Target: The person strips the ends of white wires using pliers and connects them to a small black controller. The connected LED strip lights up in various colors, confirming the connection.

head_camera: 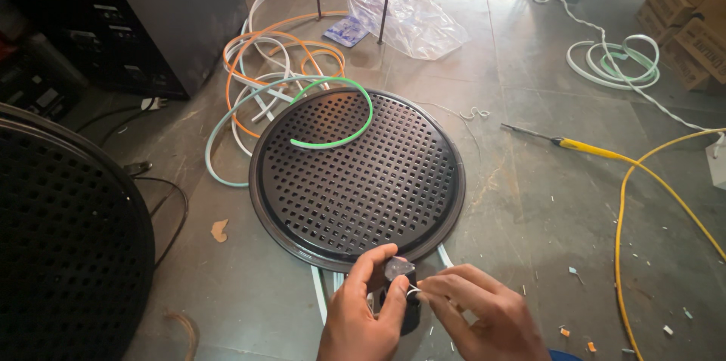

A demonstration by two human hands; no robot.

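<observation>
Working at the near edge of the round perforated black panel (pixel 357 176), you are bringing both hands together over a small dark piece (pixel 399 269) with a pale, clear-looking cap. Your left hand (pixel 361 314) is curling around it from the left, thumb and forefinger closed on its sides, so that hand is grasping the piece and not merely touching it. Your right hand (pixel 484 314) is pinching the end of a thin white wire (pixel 414 291) between thumb and forefinger, fingertips pressed nearly together, and the wire end is meeting the piece just below its cap.

In my judgement, you are doing fine-fingered work here, so you are better off steadying the left hand against the floor (pixel 529 202) or the panel's rim while the right hand is guiding the wire. Whether the wire is already seated in the piece I cannot tell; your fingers are hiding the joint. White strips (pixel 321 294) are lying on the floor under your hands, and a green strip (pixel 349 115) is curving across the far part of the panel, well apart from your grip.
</observation>
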